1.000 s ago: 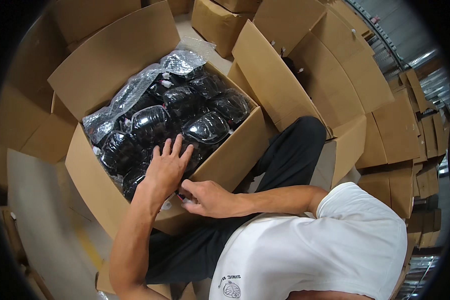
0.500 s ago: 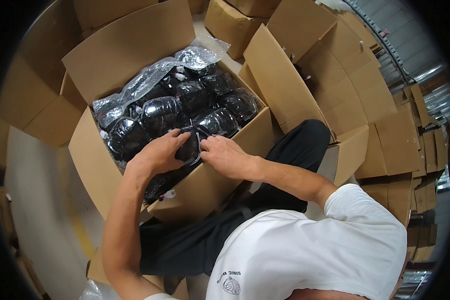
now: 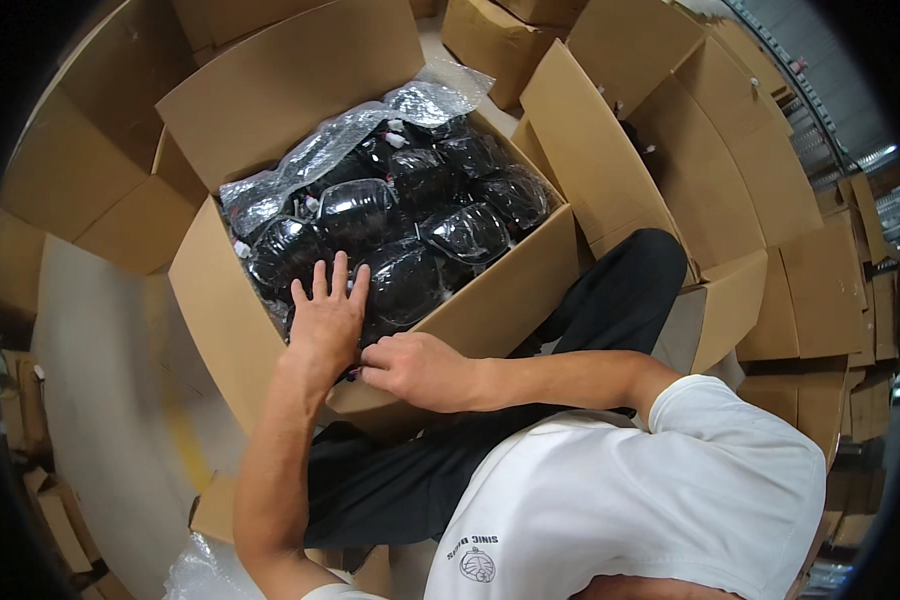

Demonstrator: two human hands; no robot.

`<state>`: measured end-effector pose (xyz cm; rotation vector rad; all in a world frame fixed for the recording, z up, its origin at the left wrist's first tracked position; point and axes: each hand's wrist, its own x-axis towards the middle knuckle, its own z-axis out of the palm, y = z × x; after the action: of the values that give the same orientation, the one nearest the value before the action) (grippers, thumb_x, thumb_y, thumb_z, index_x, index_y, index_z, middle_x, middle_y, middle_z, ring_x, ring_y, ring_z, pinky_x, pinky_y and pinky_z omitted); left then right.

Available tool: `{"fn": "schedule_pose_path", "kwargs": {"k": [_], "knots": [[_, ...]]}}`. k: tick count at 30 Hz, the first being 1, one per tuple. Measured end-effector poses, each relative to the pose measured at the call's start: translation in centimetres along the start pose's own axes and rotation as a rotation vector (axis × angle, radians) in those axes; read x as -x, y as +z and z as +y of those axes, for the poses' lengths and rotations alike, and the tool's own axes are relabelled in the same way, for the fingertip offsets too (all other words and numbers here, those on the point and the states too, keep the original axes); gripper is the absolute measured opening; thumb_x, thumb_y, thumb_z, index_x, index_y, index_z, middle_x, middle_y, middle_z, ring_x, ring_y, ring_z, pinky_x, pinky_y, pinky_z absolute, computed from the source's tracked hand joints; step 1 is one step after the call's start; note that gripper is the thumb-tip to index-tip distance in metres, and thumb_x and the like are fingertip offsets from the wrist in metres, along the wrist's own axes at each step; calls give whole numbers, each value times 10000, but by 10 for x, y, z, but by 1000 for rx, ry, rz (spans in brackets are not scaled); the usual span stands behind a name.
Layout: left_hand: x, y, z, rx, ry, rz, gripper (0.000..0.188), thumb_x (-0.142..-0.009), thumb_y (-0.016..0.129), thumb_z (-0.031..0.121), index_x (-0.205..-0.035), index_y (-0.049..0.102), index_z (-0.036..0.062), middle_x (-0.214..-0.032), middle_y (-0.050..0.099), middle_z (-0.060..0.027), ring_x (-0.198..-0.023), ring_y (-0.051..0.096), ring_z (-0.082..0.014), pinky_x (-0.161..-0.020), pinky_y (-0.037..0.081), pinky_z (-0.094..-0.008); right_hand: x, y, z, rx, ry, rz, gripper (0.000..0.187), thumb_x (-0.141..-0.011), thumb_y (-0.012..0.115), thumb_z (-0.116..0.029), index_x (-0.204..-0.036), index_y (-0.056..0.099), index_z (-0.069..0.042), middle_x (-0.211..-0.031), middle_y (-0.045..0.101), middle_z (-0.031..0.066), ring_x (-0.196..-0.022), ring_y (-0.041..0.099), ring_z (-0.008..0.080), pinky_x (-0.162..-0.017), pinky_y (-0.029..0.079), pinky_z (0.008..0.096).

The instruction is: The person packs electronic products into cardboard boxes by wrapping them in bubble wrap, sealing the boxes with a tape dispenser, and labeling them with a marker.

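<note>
An open cardboard box [image 3: 510,290] in front of me is filled with several black, glossy, rounded parts [image 3: 358,210] in clear plastic bags. Small white connectors [image 3: 396,138] poke out between some of them. My left hand [image 3: 327,318] lies with spread fingers over the parts at the box's near left corner. Beside its wrist, at that same corner, my right hand [image 3: 410,370] has its fingers curled closed. A small reddish-pink bit [image 3: 353,374] shows at its fingertips; what the fingers hold is mostly hidden. One black part [image 3: 400,283] sits just right of my left fingertips.
Bubble wrap [image 3: 315,150] lies along the far side of the parts, under a raised flap [image 3: 290,90]. Another open carton [image 3: 690,160] stands at the right, with stacked cartons [image 3: 805,300] beyond. More bubble wrap [image 3: 205,570] is at the lower left. A yellow line [image 3: 180,420] crosses the floor.
Both hands have moved from the near-middle black part to the box's near left corner. My left fingers have spread out. The view has shifted, so the box appears further right.
</note>
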<state>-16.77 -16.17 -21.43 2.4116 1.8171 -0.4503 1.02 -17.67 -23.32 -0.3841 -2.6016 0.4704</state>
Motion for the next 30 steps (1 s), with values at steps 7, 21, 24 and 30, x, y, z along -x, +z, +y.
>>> {"fn": "schedule_pose_path", "kwargs": {"k": [7, 21, 24, 30], "knots": [[1, 10, -1, 23, -97, -181, 1186, -629, 878, 204, -1568, 180, 11, -1560, 316, -265, -1317, 486, -457, -971, 530, -493, -6, 1, 6, -27, -32, -8, 99, -798, 629, -112, -882, 654, -65, -848, 572, 75, -834, 622, 239, -728, 534, 365], [1, -2, -37, 457, 48, -188, 1179, -646, 908, 331, -1523, 224, -59, -1514, 362, -294, -1352, 432, -456, -1115, 417, -455, 1, -1, 39, 3, 54, -372, 144, -812, 629, -107, -935, 634, -33, -822, 676, 196, -804, 682, 389, -681, 513, 497], [13, 11, -63, 674, 25, 54, 979, -748, 858, 364, -1454, 356, -93, -1451, 453, -290, -1369, 436, -405, -1136, 379, -445, 5, -29, 46, -303, 81, -365, 339, -863, 629, -121, -1178, 613, 4, -934, 673, 187, -939, 641, 395, -819, 520, 474], [19, 29, -93, 613, -232, 530, 425, -919, 709, 195, -1245, 610, -59, -1144, 677, -240, -1057, 664, -337, -920, 510, -402, 8, -129, 158, -141, 319, 183, 273, -903, 633, -218, -1064, 683, -4, -1029, 690, 207, -982, 659, 376, -861, 521, 461]]}}
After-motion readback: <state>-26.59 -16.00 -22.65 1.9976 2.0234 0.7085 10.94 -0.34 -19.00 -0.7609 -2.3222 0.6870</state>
